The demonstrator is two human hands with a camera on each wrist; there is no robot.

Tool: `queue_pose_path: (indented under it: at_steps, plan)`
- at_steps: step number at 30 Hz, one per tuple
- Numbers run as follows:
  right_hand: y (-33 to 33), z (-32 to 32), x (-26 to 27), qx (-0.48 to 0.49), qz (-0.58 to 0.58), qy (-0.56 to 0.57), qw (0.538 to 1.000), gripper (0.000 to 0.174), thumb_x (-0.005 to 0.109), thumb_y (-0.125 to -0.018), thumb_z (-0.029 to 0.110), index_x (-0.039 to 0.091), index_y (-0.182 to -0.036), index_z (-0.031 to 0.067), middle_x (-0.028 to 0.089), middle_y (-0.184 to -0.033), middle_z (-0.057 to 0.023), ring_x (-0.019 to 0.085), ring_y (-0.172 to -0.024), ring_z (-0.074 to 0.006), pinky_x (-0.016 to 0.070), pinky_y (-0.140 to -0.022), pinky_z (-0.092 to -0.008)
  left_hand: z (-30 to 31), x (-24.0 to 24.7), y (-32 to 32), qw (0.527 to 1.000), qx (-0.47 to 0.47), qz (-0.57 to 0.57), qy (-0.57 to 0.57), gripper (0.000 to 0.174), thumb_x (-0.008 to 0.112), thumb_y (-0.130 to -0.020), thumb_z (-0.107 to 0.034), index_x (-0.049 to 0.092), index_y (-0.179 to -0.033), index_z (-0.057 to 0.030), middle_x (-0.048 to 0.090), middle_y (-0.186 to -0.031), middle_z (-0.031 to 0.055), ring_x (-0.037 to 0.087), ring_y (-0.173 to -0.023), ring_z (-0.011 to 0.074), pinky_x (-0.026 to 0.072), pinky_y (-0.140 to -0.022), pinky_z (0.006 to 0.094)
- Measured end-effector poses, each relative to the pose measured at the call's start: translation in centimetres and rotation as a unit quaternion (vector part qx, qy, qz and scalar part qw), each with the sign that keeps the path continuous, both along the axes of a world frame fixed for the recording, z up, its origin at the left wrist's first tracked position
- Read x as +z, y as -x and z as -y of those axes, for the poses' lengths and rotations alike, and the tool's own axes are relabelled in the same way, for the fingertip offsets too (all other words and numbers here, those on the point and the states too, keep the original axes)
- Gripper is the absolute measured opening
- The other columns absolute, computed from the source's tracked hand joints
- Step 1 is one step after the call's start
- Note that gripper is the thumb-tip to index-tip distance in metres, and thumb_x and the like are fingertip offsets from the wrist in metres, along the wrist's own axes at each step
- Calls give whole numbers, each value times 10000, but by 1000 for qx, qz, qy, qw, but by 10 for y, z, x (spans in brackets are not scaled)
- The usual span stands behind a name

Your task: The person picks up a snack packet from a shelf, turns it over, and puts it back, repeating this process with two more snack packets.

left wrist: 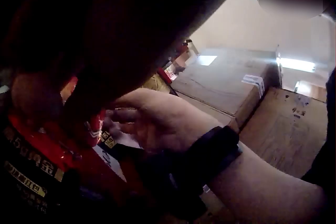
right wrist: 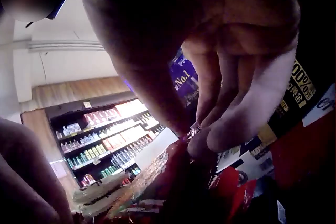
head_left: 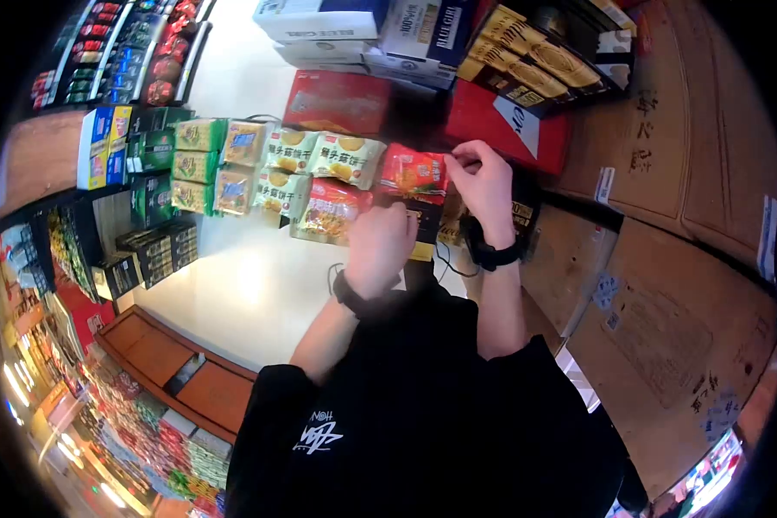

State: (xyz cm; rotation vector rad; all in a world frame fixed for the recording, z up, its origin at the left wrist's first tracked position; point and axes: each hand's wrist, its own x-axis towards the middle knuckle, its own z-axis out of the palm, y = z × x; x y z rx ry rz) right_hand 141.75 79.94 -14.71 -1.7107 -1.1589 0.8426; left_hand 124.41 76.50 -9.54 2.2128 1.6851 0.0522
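In the head view my right hand (head_left: 483, 183) pinches the right edge of a shiny red snack packet (head_left: 413, 169). In the right wrist view, thumb and fingers close on the crinkled seal of that red packet (right wrist: 168, 176). My left hand (head_left: 380, 250) is at the packet's lower left, fingers curled; the left wrist view has this hand (left wrist: 39, 98) dark and close, with red wrapper between thumb and fingers. Immediately left lies a red-and-yellow snack packet (head_left: 332, 207), partly covered by the left hand. Pale mushroom biscuit packets (head_left: 345, 158) sit beside and above it.
Green-edged biscuit packets (head_left: 192, 164) stand further left on the white counter (head_left: 242, 285). Beer cartons (head_left: 423, 34) and red boxes (head_left: 335, 102) line the back. Large cardboard boxes (head_left: 665, 319) stack up on the right. Black-and-gold boxes (head_left: 151, 259) stand at the counter's left edge.
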Motion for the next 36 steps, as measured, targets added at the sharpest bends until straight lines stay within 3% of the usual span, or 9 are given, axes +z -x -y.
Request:
queue_pose_path:
  at_steps: [5, 8, 13, 24, 29, 30, 31, 36]
  plan:
    - [0, 5, 7, -11, 15, -3, 1000, 190, 734, -810, 132, 601, -859, 6, 636, -745, -41, 580, -636, -87, 483, -618, -242, 2, 6, 3, 999, 20, 31, 18, 261, 605, -877, -283, 616, -759, -50, 618, -651, 185, 636, -632, 372, 519, -564, 468]
    - [-5, 7, 4, -11, 47, 8, 999, 255, 735, -795, 228, 603, -849, 17, 669, -742, -121, 664, -696, -255, 515, -672, -345, 6, 11, 5, 998, 30, 51, 8, 246, 612, -875, -276, 631, -775, -52, 636, -669, 170, 642, -638, 360, 525, -578, 455]
    - [-10, 24, 34, -27, 50, -12, 998, 228, 701, -809, 171, 562, -756, -1, 602, -630, -86, 573, -568, -179, 470, -585, -320, 18, 13, 14, 989, 59, 135, -33, 221, 628, -867, -247, 649, -790, -41, 641, -658, 152, 645, -608, 325, 518, -562, 419]
    - [4, 66, 73, -23, -13, -79, 997, 211, 690, -822, 113, 537, -730, 1, 524, -579, -29, 467, -534, -99, 404, -531, -274, 59, 38, 67, 950, 158, 244, -109, 187, 637, -868, -165, 640, -787, 4, 576, -568, 139, 545, -467, 249, 413, -476, 335]
    - [45, 85, 120, 16, -46, -104, 993, 214, 690, -825, 107, 527, -741, -3, 524, -608, -20, 459, -567, -80, 401, -552, -257, 83, 70, 97, 922, 223, 295, -112, 201, 636, -881, -149, 640, -831, 45, 504, -531, 88, 404, -475, 98, 346, -467, 277]
    - [56, 87, 127, 30, -45, -112, 992, 213, 691, -825, 109, 529, -744, -4, 527, -612, -19, 461, -572, -78, 403, -555, -256, 88, 79, 106, 918, 233, 301, -111, 200, 633, -884, -146, 639, -828, 46, 502, -531, 78, 401, -479, 91, 343, -469, 272]
    - [71, 88, 135, 62, -40, -148, 986, 245, 646, -889, 80, 475, -716, 48, 425, -625, 81, 367, -562, 2, 282, -511, -188, 94, 87, 117, 913, 246, 307, -111, 199, 630, -887, -143, 638, -826, 47, 500, -532, 68, 397, -484, 84, 340, -470, 268]
    - [159, 101, 163, 160, -57, -169, 971, 238, 639, -906, 86, 484, -729, 55, 437, -629, 85, 382, -561, 14, 289, -508, -175, 135, 104, 195, 872, 315, 340, -156, 199, 613, -906, -136, 640, -815, 39, 536, -552, 22, 428, -507, 52, 354, -486, 230]
